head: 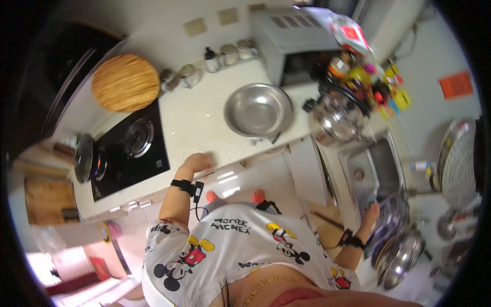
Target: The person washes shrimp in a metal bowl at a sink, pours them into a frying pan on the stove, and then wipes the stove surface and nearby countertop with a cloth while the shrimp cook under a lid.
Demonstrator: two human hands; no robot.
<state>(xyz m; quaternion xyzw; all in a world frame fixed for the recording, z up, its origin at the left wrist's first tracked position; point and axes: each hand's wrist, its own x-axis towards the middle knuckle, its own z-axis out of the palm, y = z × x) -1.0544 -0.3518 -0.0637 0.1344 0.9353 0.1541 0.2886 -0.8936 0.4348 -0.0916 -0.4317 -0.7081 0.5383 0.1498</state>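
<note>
My left hand (197, 162) hovers at the front edge of the pale countertop (195, 126), just right of the black gas hob (132, 147). Its fingers are blurred and partly curled, so its grip is unclear. At the near end of the steel sink (358, 174), my right hand (370, 215) reaches beside a dish rack (392, 215). A small bluish-grey patch shows at its fingertips; whether it is held, I cannot tell. A wide stainless steel basin (255, 113) rests on the counter ahead, between my hands.
A blue-orange flame burns under a lidded pan (84, 158). A round wooden board (126, 83) leans behind the hob near several jars (229, 54). A microwave (295, 42), a shiny steel pot (337, 119) and bottles crowd the back right. One cabinet door (307, 169) stands ajar below.
</note>
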